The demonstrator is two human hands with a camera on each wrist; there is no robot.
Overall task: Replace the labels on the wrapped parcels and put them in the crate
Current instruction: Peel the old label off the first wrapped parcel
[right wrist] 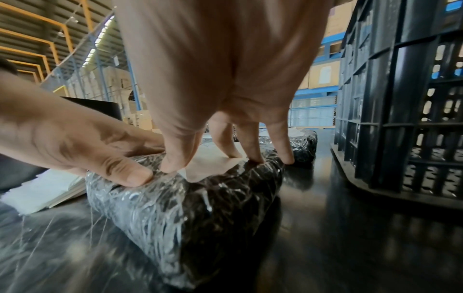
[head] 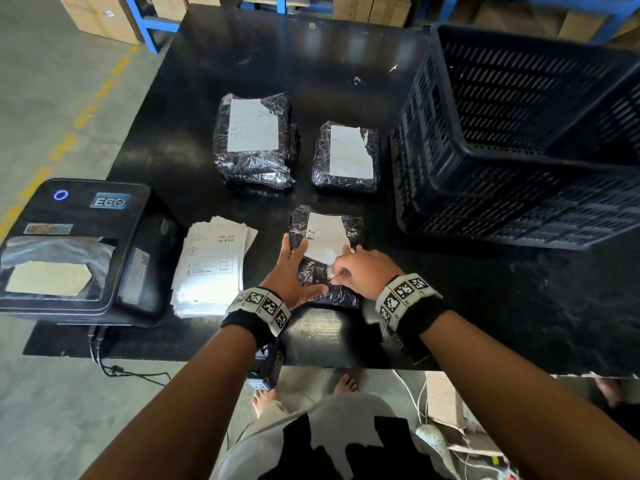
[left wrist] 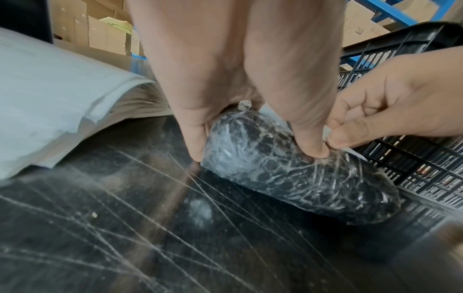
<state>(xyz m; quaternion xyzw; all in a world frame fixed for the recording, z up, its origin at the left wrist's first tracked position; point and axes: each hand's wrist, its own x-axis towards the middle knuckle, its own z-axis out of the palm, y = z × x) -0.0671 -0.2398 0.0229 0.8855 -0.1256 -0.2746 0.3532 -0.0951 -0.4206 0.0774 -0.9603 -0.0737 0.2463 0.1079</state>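
We see the near parcel (head: 325, 252) low in the middle of the head view, lying on the black table (head: 485, 306) close to its front edge. Our left hand (head: 294, 271) lies on the parcel's left side, fingers straight and together along that edge, thumb stretched across the wrap toward the right hand. Our right hand (head: 363, 271) sits at the parcel's right side, and its thumb and forefinger pinch the lower corner of the white label (head: 325, 240), which is lifted and creased there; the other fingers rest on the wrap. Two more parcels lie further up: a larger one (head: 254, 140) left of centre and a smaller one (head: 346, 155) just right of it, with a strip of bare table between them and the near parcel. The crate (head: 519, 133) fills the upper right of the frame, its near wall just right of the smaller parcel and apart from the near one. A stack of label sheets (head: 211, 265) lies just left of our left hand, and the printer (head: 79, 244) sits at the left edge of the table, overhanging it. Bare table lies open at lower right, below the crate.
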